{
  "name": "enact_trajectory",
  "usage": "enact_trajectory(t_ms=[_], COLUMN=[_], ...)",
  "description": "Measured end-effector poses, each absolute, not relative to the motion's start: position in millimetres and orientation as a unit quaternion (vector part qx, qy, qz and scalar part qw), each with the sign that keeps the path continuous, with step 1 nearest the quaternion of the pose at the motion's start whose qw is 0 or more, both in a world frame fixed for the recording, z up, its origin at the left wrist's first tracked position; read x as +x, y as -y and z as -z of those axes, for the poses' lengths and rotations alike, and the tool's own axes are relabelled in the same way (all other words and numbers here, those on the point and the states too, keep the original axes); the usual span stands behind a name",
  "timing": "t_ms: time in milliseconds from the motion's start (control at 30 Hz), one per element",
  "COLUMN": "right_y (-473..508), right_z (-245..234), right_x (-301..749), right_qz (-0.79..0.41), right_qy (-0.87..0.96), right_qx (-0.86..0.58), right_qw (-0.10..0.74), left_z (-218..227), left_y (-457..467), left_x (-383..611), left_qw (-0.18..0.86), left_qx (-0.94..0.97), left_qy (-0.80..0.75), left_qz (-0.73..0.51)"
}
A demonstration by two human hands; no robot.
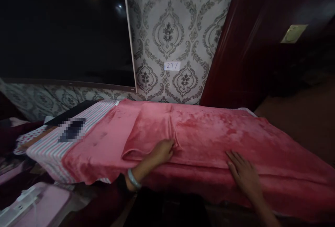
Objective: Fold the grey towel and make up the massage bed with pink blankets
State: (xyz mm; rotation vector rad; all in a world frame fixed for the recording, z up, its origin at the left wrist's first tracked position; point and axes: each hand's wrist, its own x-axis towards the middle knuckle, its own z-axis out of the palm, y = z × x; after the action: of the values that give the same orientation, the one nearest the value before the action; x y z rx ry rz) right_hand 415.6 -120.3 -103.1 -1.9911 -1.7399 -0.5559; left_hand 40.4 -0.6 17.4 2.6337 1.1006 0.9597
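A plush pink-red blanket (206, 129) lies spread over a long surface, with one part folded over on itself left of the middle. My left hand (163, 151), with a pale bangle on the wrist, is closed on the blanket near the edge of that fold. Flat on the blanket to the right rests my right hand (243, 171), its fingers stretched out and nothing held in them. Under the blanket's left end a striped cloth (49, 146) shows.
A large dark television (65, 31) hangs on the patterned wall. A paper label reading 277 (172, 66) sticks there. At right stands a dark red panel (235, 56). A white power strip (21, 206) lies on a pink surface at lower left.
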Motion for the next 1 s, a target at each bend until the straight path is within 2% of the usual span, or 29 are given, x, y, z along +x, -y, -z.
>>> enact_trajectory(t_ms=[167, 300, 367, 433, 500, 600, 800, 1000], right_y=[118.1, 90.0, 61.6, 27.1, -8.7, -58.1, -140.7, -197.2], right_z=[95.1, 66.4, 48.7, 32.6, 18.7, 1.7, -11.3, -11.2], right_x=[419.2, 397.9, 370.6, 336.9, 303.8, 266.3, 228.9, 206.2], right_qz=[0.153, 0.063, -0.045, -0.227, -0.42, -0.572, -0.578, -0.454], right_qy=[0.615, 0.584, 0.576, 0.551, 0.499, 0.42, 0.404, 0.475], right_qx=[-0.726, -0.704, -0.668, -0.618, -0.561, -0.509, -0.535, -0.543], right_qw=[0.268, 0.4, 0.469, 0.513, 0.51, 0.488, 0.465, 0.523], left_z=[6.7, 10.9, 14.1, 15.0, 12.3, 5.9, 21.4, 35.6], left_y=[17.9, 8.2, 6.5, 8.8, 13.7, 21.8, 29.1, 29.0], left_x=[33.6, 33.0, 34.0, 32.3, 26.8, 15.3, 6.7, 5.8], left_qw=[0.071, 0.131, 0.15, 0.156, 0.152, 0.139, 0.066, 0.053], left_qx=[0.883, 0.833, 0.814, 0.805, 0.801, 0.813, 0.863, 0.864], left_qy=[-0.347, -0.379, -0.382, -0.38, -0.38, -0.364, -0.313, -0.32], left_qz=[-0.307, -0.381, -0.411, -0.429, -0.438, -0.433, -0.392, -0.385])
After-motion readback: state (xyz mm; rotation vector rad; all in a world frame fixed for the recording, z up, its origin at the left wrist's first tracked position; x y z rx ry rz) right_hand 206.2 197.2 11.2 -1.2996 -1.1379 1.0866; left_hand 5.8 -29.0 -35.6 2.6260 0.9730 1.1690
